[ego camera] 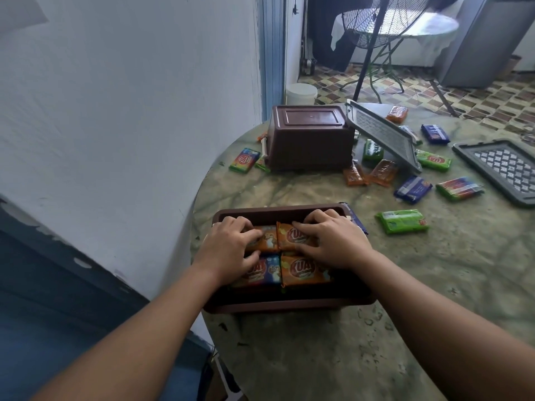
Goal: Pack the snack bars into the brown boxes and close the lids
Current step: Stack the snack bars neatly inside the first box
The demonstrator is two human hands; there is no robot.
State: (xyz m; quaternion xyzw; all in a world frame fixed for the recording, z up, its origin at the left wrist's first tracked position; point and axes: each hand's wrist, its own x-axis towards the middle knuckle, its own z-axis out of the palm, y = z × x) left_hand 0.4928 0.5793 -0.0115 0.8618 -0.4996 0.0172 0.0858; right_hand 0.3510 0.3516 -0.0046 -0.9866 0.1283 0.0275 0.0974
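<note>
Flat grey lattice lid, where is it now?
Head view, far right: the flat grey lattice lid lies on the table, right of a green snack bar.

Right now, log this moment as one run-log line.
left hand pressing bars | right hand pressing bars | near box open, filling | far box upside down | lids off

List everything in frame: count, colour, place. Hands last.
near box: 1, brown, open, table's near edge
packed bars: four show on top, mostly orange, in near box
far box: 1, brown, upside down, table's far side
lids: 2, grey; one leans on far box, one flat at right
loose bars: a dozen or more, green, orange, blue, scattered on table
table: 1, mottled green
fan: 1, black, floor behind
left hand: on packed bars
right hand: on packed bars
</note>
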